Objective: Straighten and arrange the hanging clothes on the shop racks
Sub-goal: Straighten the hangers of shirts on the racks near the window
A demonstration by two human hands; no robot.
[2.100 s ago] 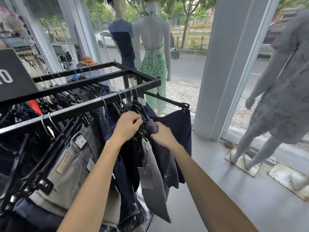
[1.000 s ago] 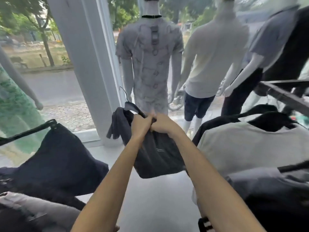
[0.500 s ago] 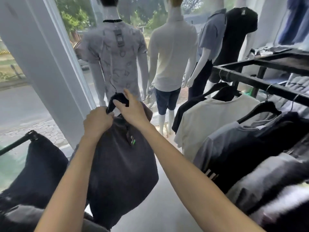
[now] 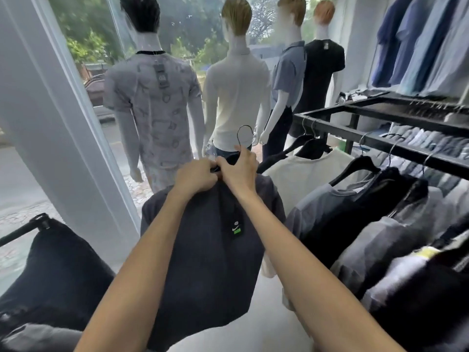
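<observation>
The left hand (image 4: 196, 177) and right hand (image 4: 239, 171), pressed together, pinch the collar of a dark T-shirt (image 4: 208, 262) held mid-air on its hanger (image 4: 238, 136) (hook up and free). Centre the collar first, then hook it onto the rack (image 4: 380, 143) at right.

Clothing shop, front-window end.

Four dressed mannequins (image 4: 152, 102) stand w/ backs to me at the street-side glass (image 4: 83, 34). Black metal racks (image 4: 380, 144) carry tees on hangers, packed side by side. Blue shirts (image 4: 418, 41) hang in a row on the far wall, w/ what looks like folded stock (image 4: 418, 141) beyond the rack. The dark tee (image 4: 203, 262) I'm holding is on a hanger (image 4: 238, 138), brand tag (image 4: 236, 228) at the neck. More tags (image 4: 160, 74) hang on the patterned mannequin's top.
</observation>
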